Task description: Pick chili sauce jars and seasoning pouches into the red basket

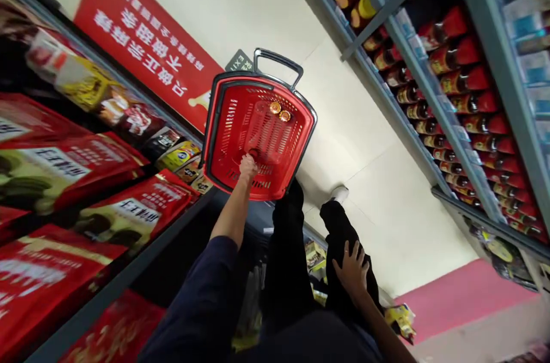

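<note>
A red plastic shopping basket [220, 139] with a black rim stands on the floor ahead of me. My left hand [248, 166] reaches down into its near part, fingers closed by a dark round thing that the hand partly hides. Two small items with round gold-coloured tops, the upper one [275, 107] and the lower one [285, 116], lie side by side at the basket's far end. The basket's black handle [278, 58] is folded outward at the far side. My right hand [352, 267] rests on my dark-trousered thigh with its fingers spread, holding nothing.
On the left, a shelf holds large red packets [124, 208] and smaller bags [179, 155]. Shelves of red-capped bottles [464, 82] run along the right. A red floor sign [150, 36] lies beyond the basket. A yellow packet [400, 320] sits near my right arm.
</note>
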Motion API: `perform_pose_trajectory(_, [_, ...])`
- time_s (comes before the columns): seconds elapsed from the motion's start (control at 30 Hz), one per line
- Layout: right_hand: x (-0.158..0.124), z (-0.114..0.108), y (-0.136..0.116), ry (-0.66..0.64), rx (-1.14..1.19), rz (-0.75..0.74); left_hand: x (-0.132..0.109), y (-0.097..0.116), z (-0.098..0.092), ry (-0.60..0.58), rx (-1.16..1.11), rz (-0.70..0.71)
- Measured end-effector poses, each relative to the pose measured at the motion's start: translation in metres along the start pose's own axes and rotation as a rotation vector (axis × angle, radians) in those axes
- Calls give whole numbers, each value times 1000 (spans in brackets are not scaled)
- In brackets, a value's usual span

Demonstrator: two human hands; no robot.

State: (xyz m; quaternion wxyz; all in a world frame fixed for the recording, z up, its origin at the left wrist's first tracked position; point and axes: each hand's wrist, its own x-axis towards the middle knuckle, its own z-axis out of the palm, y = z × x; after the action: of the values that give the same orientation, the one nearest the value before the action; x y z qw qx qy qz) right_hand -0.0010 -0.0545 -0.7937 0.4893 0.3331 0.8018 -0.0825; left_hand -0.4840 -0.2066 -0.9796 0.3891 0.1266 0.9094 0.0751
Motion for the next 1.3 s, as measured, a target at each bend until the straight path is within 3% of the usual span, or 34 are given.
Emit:
perform_pose_trajectory(0.1, [9,7,7,44,-32,3,48,-7,26,50,-87,-76])
perform_pose_trajectory(0.17, [15,9,14,55,-32,7,85,7,41,75,-159,-27])
perform_pose_trajectory(0.37, [29,6,22,28,79,55,197,104,66,136,-289,292])
perform_pose_trajectory(0.47, [31,4,20,34,91,78,224,129,62,47,-240,377])
perform_pose_trajectory(0.57, [29,4,16,42,96,108,217,125,50,-28,-235,328])
perform_pose_trajectory(0.63, [27,0,14,23,127,116,191,112,34,-34,-260,270])
perform_pose_trajectory(0.73, [22,-14,15,-43,251,136,122,93,-11,-24,-300,171])
perform_pose_trajectory(0.87, [14,-55,22,-143,604,170,-9,84,-115,-60,-406,77])
perform_pose_trajectory(0.97, [3,-103,22,-148,811,34,-115,103,-203,-118,-515,112])
perform_pose_trajectory(1.07, [-21,-165,16,-132,1032,-181,-215,147,-276,-123,-575,172])
perform_pose_trajectory(1.13, [-46,-210,16,-103,1189,-335,-274,190,-312,-110,-587,212])
perform_pose_trajectory(1.23, [-98,-275,36,-35,1434,-574,-352,268,-344,-127,-576,294])
perform_pose_trajectory(1.3, [-136,-309,64,30,1580,-684,-398,326,-349,-148,-523,373])
